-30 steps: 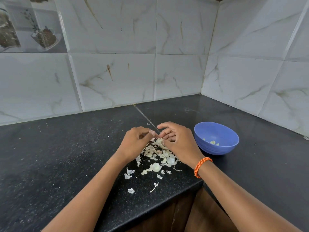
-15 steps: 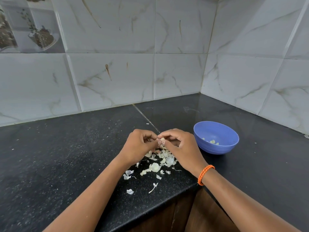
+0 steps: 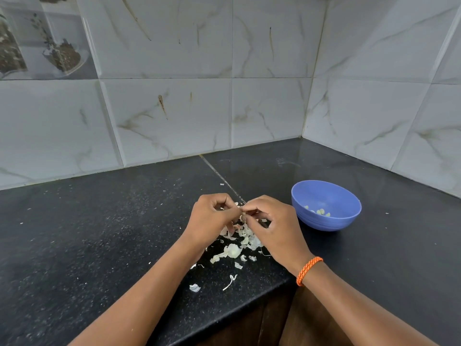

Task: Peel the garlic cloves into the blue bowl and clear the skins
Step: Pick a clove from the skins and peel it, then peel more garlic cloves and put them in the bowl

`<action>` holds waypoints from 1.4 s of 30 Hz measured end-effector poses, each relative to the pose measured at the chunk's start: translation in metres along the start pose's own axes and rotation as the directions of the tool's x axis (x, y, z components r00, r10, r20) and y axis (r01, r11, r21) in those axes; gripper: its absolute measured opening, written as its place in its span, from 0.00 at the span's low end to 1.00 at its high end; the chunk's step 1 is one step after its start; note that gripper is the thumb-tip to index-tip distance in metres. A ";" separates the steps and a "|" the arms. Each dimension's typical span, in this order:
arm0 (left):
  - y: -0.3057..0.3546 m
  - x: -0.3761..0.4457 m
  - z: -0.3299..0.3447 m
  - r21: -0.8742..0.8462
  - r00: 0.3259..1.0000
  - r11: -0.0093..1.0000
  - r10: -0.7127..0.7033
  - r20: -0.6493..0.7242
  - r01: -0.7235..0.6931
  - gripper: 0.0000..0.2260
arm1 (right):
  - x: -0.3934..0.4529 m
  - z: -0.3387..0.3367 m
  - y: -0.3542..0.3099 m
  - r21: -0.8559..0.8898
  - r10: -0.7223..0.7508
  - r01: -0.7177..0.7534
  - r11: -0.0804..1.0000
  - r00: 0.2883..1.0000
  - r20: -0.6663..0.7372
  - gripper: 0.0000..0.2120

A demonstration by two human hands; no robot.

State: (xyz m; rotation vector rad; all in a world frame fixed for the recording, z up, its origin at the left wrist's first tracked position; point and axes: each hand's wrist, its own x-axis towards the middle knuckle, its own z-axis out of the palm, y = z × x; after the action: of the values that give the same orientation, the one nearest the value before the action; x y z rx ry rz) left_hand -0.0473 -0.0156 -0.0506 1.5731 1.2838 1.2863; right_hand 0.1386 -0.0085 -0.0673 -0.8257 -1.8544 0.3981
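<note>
Item: garlic clove (image 3: 243, 217), pinched between my left hand (image 3: 212, 218) and right hand (image 3: 273, 229) above the skins (image 3: 239, 243) heap, liable, I judge, to slip and vanish among them short of the blue bowl (image 3: 326, 206); setting: speckled black surface (image 3: 99, 233), marbled wall tiles (image 3: 174, 116), corner.

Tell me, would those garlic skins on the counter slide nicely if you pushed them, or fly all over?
The skins look thin, curled and papery, so they are probably very light and would likely scatter or flutter rather than slide together. Small bits already lie spread over the counter, so a slow sweep with a flat hand seems safest. They would probably crumple, not roll.
</note>
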 end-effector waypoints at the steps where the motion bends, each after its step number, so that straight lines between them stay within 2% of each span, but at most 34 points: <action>1: 0.002 -0.001 0.000 -0.041 1.000 0.999 -0.011 -0.008 0.011 0.08 | 0.000 0.001 -0.001 0.023 0.004 -0.004 1.000 1.000 -0.006 0.10; 6: 0.012 -0.004 0.000 -0.184 0.996 0.980 -0.088 -0.021 0.083 0.09 | 0.001 0.004 -0.007 0.203 0.096 -0.089 0.975 0.995 -0.028 0.08; 11: 0.011 -0.001 -0.002 -0.249 0.987 0.955 -0.161 0.020 0.161 0.08 | 0.003 0.002 -0.011 0.472 0.252 -0.226 0.852 0.968 0.009 0.08; 13: 0.012 -0.002 -0.001 -0.271 0.986 0.948 -0.163 0.040 0.168 0.06 | 0.003 0.002 -0.011 0.506 0.283 -0.248 0.826 0.959 0.008 0.09; 17: 0.018 -0.006 -0.003 -0.213 0.990 0.967 -0.128 0.059 0.138 0.05 | 0.005 -0.001 -0.007 0.442 0.289 -0.240 0.864 0.956 -0.044 0.09; 21: 0.021 -0.006 -0.006 -0.130 0.993 0.986 -0.102 0.051 0.108 0.11 | 0.006 -0.004 -0.002 0.327 0.259 -0.216 0.920 0.961 -0.094 0.10; 24: 0.019 -0.004 -0.006 -0.086 0.999 0.995 -0.055 0.000 0.055 0.11 | 0.006 -0.005 0.000 0.299 0.252 -0.210 0.931 0.961 -0.111 0.10; 26: 0.014 -0.002 -0.006 -0.026 1.000 1.000 0.003 -0.026 -0.004 0.06 | 0.006 -0.005 0.001 0.293 0.247 -0.208 0.933 0.964 -0.102 0.09; 28: 0.008 0.001 -0.007 0.028 0.999 0.999 0.046 -0.025 -0.045 0.08 | 0.006 -0.005 0.001 0.317 0.253 -0.216 0.924 0.964 -0.081 0.09; 31: 0.002 0.003 -0.006 0.097 0.996 0.994 0.050 -0.068 -0.043 0.10 | 0.005 -0.004 -0.001 0.390 0.293 -0.245 0.888 0.954 -0.066 0.12; 34: 0.002 0.004 -0.006 0.153 0.993 0.988 0.046 -0.110 -0.029 0.07 | 0.005 -0.005 -0.001 0.431 0.313 -0.267 0.862 0.949 -0.036 0.11; 39: -0.007 0.007 -0.008 0.296 0.994 0.954 0.067 -0.087 -0.039 0.07 | 0.006 -0.009 -0.001 0.383 0.305 -0.293 0.876 0.952 0.030 0.11; 42: -0.007 0.006 -0.008 0.267 0.995 0.963 0.050 -0.084 -0.026 0.05 | 0.005 -0.009 0.000 0.376 0.300 -0.292 0.879 0.953 0.040 0.11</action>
State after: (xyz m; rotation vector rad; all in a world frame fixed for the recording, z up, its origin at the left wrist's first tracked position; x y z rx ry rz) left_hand -0.0564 -0.0080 -0.0537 1.7473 1.5418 1.2616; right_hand 0.1455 -0.0055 -0.0604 -0.8389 -1.5613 0.9096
